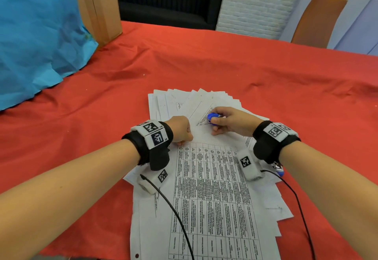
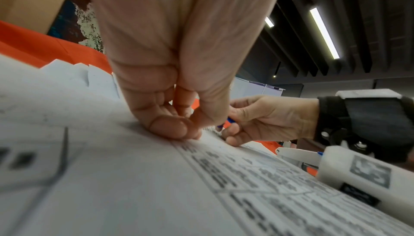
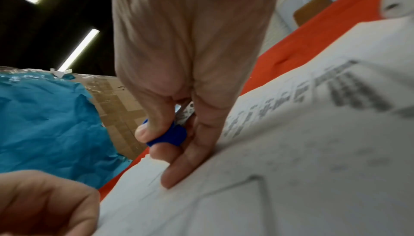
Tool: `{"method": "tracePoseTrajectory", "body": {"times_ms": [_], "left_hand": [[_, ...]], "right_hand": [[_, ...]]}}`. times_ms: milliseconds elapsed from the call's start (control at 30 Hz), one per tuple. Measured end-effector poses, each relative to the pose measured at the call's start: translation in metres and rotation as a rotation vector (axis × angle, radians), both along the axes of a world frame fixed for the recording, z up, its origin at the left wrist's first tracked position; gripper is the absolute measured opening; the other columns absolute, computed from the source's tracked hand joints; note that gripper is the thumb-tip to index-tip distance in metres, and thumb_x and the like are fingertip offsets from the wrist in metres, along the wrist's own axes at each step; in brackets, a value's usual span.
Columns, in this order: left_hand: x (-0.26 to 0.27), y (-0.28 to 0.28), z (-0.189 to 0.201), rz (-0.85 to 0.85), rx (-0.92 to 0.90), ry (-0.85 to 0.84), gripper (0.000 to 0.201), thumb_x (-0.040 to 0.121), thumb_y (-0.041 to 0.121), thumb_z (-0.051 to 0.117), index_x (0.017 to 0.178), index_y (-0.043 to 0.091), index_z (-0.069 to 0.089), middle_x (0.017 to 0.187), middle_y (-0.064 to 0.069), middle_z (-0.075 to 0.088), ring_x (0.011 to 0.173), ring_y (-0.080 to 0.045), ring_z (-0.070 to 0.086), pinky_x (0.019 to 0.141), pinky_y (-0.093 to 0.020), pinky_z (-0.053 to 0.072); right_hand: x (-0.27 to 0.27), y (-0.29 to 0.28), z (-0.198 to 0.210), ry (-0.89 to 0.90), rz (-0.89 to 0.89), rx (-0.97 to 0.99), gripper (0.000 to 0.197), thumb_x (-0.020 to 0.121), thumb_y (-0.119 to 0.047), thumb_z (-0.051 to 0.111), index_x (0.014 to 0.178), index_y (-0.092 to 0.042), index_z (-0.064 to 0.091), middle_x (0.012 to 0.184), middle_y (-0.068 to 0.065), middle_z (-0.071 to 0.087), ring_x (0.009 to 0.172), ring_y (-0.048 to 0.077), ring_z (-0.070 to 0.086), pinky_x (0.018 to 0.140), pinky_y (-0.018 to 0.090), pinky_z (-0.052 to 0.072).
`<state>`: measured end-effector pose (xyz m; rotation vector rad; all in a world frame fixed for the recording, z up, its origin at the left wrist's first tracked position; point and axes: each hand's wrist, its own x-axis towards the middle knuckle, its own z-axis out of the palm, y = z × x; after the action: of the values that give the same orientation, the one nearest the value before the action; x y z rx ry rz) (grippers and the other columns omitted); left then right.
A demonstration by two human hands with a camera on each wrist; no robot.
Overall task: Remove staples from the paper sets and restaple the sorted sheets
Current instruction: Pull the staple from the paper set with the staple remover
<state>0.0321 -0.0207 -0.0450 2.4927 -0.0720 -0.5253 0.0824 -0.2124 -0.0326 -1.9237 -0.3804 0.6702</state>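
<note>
Fingers of the right hand [image 1: 231, 121] curl round a blue staple remover [image 1: 213, 118], held over the far part of the fanned paper sheets [image 1: 212, 188] on the red tablecloth [image 1: 204, 65]. Just left of it, the left hand [image 1: 181, 129] has its fingers curled, tips pressing and perhaps pinching the top sheet's far edge. No staple or stapler is discernible. Judging by the loose spread, unstapling seems under way; sorting and restapling remain.

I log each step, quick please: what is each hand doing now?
Left hand: fingers curled, pressing the top sheet, pinch unclear.
Right hand: grips the blue staple remover.
</note>
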Motion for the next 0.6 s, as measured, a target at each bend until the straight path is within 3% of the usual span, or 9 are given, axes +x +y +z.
{"method": "tracePoseTrajectory", "body": {"times_ms": [67,100,200,233,300,367,467,533,600], "left_hand": [[0.003,0.004,-0.001,0.067,-0.097,0.048,0.018,0.092,0.014,0.050,0.079,0.005,0.060,0.073,-0.008,0.060,0.056,-0.016,0.052,0.059,-0.023,0.048],[0.005,0.005,-0.001,0.164,-0.256,0.103,0.019,0.092,0.013,0.048,0.077,0.005,0.057,0.070,-0.008,0.056,0.055,-0.017,0.049,0.056,-0.024,0.043],[0.005,-0.001,0.002,0.536,-0.991,0.416,0.019,0.093,0.003,0.033,0.078,0.008,0.043,0.062,-0.006,0.043,0.051,-0.013,0.035,0.047,-0.020,0.032],[0.004,-0.004,0.003,0.615,-1.179,0.513,0.020,0.092,0.001,0.028,0.079,0.007,0.042,0.061,-0.006,0.043,0.052,-0.013,0.034,0.047,-0.019,0.033],[0.004,-0.012,0.003,0.699,-1.398,0.616,0.024,0.091,-0.002,0.022,0.084,0.003,0.044,0.062,-0.010,0.047,0.055,-0.013,0.038,0.051,-0.019,0.037],[0.007,-0.018,0.002,0.721,-1.498,0.669,0.027,0.091,0.000,0.021,0.083,0.005,0.046,0.056,-0.011,0.049,0.050,-0.015,0.040,0.048,-0.021,0.039],[0.013,-0.022,0.000,0.759,-1.550,0.675,0.028,0.092,0.003,0.023,0.073,0.011,0.042,0.052,-0.007,0.043,0.040,-0.018,0.034,0.041,-0.021,0.032],[0.014,-0.020,0.001,0.778,-1.546,0.640,0.026,0.092,0.002,0.024,0.074,0.008,0.042,0.051,-0.008,0.043,0.037,-0.018,0.036,0.037,-0.018,0.032],[0.013,-0.015,0.003,0.740,-1.374,0.539,0.025,0.093,0.003,0.026,0.075,0.008,0.042,0.054,-0.006,0.042,0.038,-0.014,0.037,0.037,-0.018,0.029]], "right_hand": [[-0.005,-0.005,0.004,-0.035,0.007,0.000,0.012,0.096,-0.003,0.051,0.107,0.000,0.055,0.084,0.010,0.051,0.069,0.017,0.060,0.081,0.033,0.059],[-0.011,-0.005,0.008,-0.076,0.034,-0.006,0.014,0.096,-0.005,0.052,0.109,0.000,0.056,0.087,0.010,0.052,0.072,0.019,0.060,0.081,0.031,0.058],[-0.029,0.008,0.029,-0.266,0.101,-0.079,0.020,0.096,-0.011,0.054,0.115,-0.002,0.055,0.093,0.006,0.058,0.080,0.022,0.065,0.071,0.016,0.053],[-0.031,0.014,0.035,-0.354,0.132,-0.132,0.021,0.096,-0.012,0.055,0.114,-0.002,0.055,0.094,0.005,0.059,0.080,0.022,0.065,0.068,0.015,0.052],[-0.034,0.025,0.041,-0.614,0.230,-0.330,0.021,0.093,-0.015,0.059,0.112,-0.006,0.057,0.098,0.004,0.057,0.084,0.022,0.062,0.077,0.028,0.051],[-0.035,0.034,0.037,-0.817,0.334,-0.539,0.025,0.090,-0.018,0.060,0.113,-0.008,0.057,0.101,0.001,0.050,0.092,0.022,0.054,0.080,0.031,0.041],[-0.036,0.043,0.035,-0.875,0.377,-0.605,0.032,0.089,-0.019,0.060,0.119,-0.009,0.055,0.108,0.003,0.047,0.091,0.018,0.047,0.075,0.026,0.031],[-0.030,0.040,0.038,-0.889,0.323,-0.550,0.035,0.088,-0.020,0.064,0.120,-0.008,0.056,0.109,0.005,0.050,0.092,0.017,0.048,0.078,0.026,0.034],[-0.018,0.030,0.039,-0.866,0.224,-0.527,0.033,0.086,-0.019,0.067,0.117,-0.007,0.059,0.107,0.008,0.052,0.097,0.023,0.053,0.083,0.029,0.040]]}}
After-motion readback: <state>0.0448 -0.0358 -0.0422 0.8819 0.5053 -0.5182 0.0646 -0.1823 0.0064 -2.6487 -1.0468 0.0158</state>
